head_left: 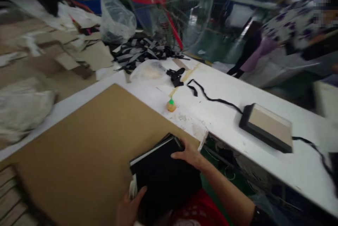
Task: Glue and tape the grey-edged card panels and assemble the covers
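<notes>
At brown board (87, 141), left fingers (139, 197) and right fingers (180, 155) pinch black stack (165, 175) between them.

We're pretty clearly in a factory workshop: cardboard scraps (97, 55), heaped black and grey strips (142, 51), big fan (161, 1), long white counter (237, 92).

panels (166, 173) left of the box (269, 125) — board (87, 138) reaching farther left, strip pile (144, 51) behind.
</notes>
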Tool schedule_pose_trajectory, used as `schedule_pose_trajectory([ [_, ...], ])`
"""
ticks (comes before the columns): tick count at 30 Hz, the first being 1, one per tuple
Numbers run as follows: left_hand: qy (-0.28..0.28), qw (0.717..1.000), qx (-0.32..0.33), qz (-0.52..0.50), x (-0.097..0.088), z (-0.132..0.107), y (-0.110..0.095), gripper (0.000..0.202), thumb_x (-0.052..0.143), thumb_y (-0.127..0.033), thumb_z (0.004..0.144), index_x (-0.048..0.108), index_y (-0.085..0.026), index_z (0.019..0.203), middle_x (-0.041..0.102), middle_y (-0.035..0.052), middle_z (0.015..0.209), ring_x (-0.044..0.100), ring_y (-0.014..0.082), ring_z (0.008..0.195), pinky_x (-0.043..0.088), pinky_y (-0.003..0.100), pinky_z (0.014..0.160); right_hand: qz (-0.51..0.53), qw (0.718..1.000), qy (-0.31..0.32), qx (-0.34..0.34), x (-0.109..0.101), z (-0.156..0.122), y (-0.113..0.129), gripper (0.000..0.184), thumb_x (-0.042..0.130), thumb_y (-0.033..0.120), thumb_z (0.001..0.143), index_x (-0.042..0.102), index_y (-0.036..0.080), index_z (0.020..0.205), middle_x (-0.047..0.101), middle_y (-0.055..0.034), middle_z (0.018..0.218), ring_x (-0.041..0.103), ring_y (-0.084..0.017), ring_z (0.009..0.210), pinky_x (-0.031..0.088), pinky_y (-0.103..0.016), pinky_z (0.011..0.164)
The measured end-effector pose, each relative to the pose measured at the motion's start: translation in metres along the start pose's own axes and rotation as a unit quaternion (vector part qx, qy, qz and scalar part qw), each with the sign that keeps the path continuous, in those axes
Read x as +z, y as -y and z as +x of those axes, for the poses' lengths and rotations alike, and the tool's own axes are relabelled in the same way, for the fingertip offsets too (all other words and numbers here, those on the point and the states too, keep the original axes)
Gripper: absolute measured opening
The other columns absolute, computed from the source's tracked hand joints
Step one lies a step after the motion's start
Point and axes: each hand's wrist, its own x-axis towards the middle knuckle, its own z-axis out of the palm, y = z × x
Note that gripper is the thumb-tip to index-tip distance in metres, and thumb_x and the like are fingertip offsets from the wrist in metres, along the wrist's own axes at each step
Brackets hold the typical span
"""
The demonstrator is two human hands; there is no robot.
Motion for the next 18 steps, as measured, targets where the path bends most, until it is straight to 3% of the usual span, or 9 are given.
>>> schedule_pose_trajectory([
  [2, -0.018, 0.999, -0.039, -0.032, -0.005, -0.011, 0.004, 0.036, 0.062, -0.05, 0.071, 0.07, -0.018, 0.085, 0.07, 0.0045, 0.072, 0.069, 0.0267, 0.073, 0.051, 0.031, 0.064, 0.023, 0.999, 0.015, -0.03, 0.003, -0.007, 0.011, 0.059, 0.084, 0.042, 0.06, 0.058, 0.02, 0.109, 0.069, -0.0019, 0.099, 0.064, -0.024, 0.094, 0.05, -0.037, 0.083],
  [4, -0.054, 0.994, -0.035, -0.087, -0.013, -0.021, 0.005, 0.041, 0.064, -0.051, 0.071, 0.068, -0.017, 0.091, 0.071, 0.002, 0.076, 0.068, 0.0248, 0.077, 0.051, 0.029, 0.067, 0.058, 0.996, 0.037, -0.065, 0.005, -0.01, 0.022, 0.056, 0.084, 0.04, 0.061, 0.058, 0.021, 0.108, 0.069, -0.0021, 0.102, 0.064, -0.024, 0.096, 0.05, -0.037, 0.085],
  [8, -0.197, 0.972, 0.022, -0.124, -0.037, -0.035, 0.002, 0.04, 0.073, -0.048, 0.063, 0.065, -0.018, 0.088, 0.069, -0.0007, 0.073, 0.065, 0.0216, 0.073, 0.051, 0.029, 0.068, 0.109, 0.981, 0.075, -0.141, 0.008, -0.013, 0.04, 0.057, 0.086, 0.035, 0.06, 0.058, 0.024, 0.107, 0.069, -0.0022, 0.102, 0.063, -0.023, 0.097, 0.052, -0.035, 0.085],
  [11, -0.25, 0.956, 0.078, -0.135, -0.048, -0.034, 0.006, 0.044, 0.078, -0.043, 0.058, 0.064, -0.02, 0.093, 0.071, 0.0018, 0.085, 0.065, 0.0223, 0.081, 0.052, 0.031, 0.076, 0.067, 0.98, 0.092, -0.166, 0.007, -0.01, 0.042, 0.059, 0.087, 0.036, 0.057, 0.06, 0.024, 0.107, 0.069, -0.0023, 0.097, 0.064, -0.023, 0.094, 0.053, -0.035, 0.083],
  [13, -0.242, 0.954, 0.093, -0.15, -0.046, -0.03, 0.014, 0.047, 0.08, -0.039, 0.056, 0.064, -0.019, 0.096, 0.071, 0.0031, 0.088, 0.065, 0.0233, 0.083, 0.052, 0.033, 0.079, 0.019, 0.978, 0.118, -0.17, 0.006, -0.004, 0.036, 0.061, 0.087, 0.037, 0.055, 0.062, 0.023, 0.109, 0.069, -0.0048, 0.105, 0.063, -0.025, 0.1, 0.053, -0.038, 0.088],
  [18, -0.14, 0.966, 0.103, -0.194, -0.034, -0.021, 0.031, 0.052, 0.083, -0.032, 0.05, 0.065, -0.018, 0.097, 0.071, 0.0023, 0.086, 0.066, 0.0242, 0.082, 0.054, 0.036, 0.079, -0.053, 0.963, 0.188, -0.186, 0.006, 0.005, 0.014, 0.069, 0.085, 0.033, 0.059, 0.06, 0.022, 0.122, 0.062, -0.0095, 0.127, 0.058, -0.029, 0.116, 0.044, -0.046, 0.103],
])
